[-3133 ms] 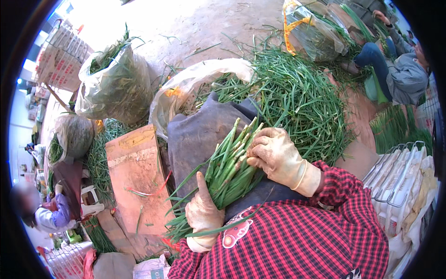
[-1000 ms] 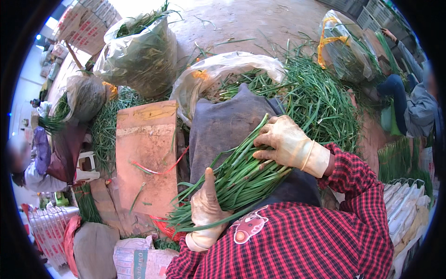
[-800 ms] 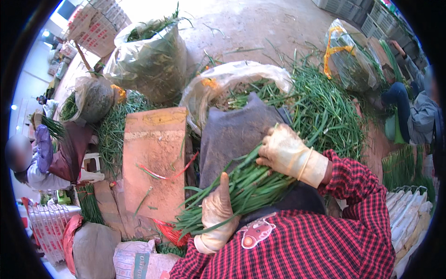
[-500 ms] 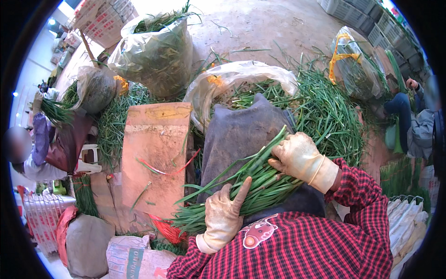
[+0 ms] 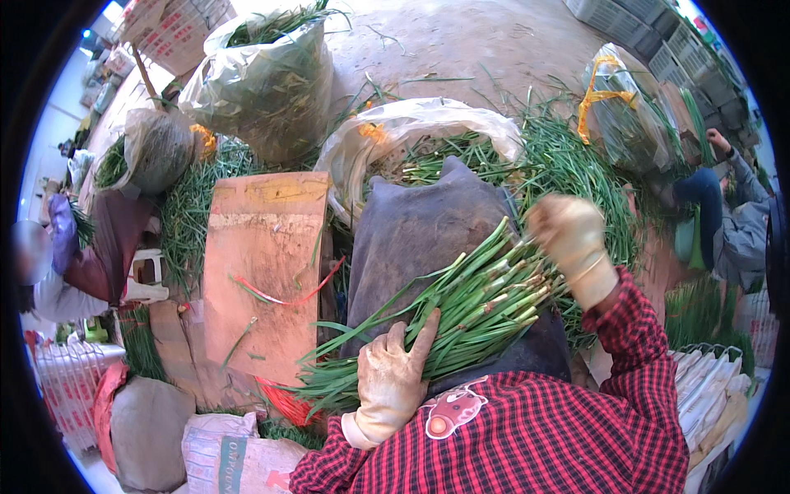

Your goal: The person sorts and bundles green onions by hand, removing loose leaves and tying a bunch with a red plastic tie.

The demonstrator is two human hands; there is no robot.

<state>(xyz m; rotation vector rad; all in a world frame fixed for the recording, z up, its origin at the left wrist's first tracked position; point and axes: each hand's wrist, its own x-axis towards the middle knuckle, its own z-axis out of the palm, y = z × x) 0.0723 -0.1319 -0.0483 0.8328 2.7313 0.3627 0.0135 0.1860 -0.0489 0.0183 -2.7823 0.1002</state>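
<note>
A bunch of long green chives (image 5: 485, 300) lies slantwise across my lap, its pale stem ends to the right and its leaf tips to the left. My left hand (image 5: 393, 370), in a dirty cream glove, presses over the leafy part and holds it down, with the index finger stretched along the stalks. Just above the stem ends is my right hand (image 5: 568, 235), in a matching glove. Motion blurs its fingers, which look curled; whether they hold anything is unclear. A dark cloth (image 5: 420, 230) covers my knees under the bunch.
An opened plastic bag (image 5: 337, 165) of chives lies beyond my knees, with loose chives (image 5: 576, 173) heaped to its right. At left is a cardboard sheet (image 5: 263, 272) with a red strip (image 5: 288, 300); red ties (image 5: 284, 399) lie below. Co-workers sit at far left (image 5: 74, 263) and far right (image 5: 732, 214).
My right hand has lifted off the chives and moved right and up. The stem ends now show more openly and look more spread. My left hand stays on the bunch.
</note>
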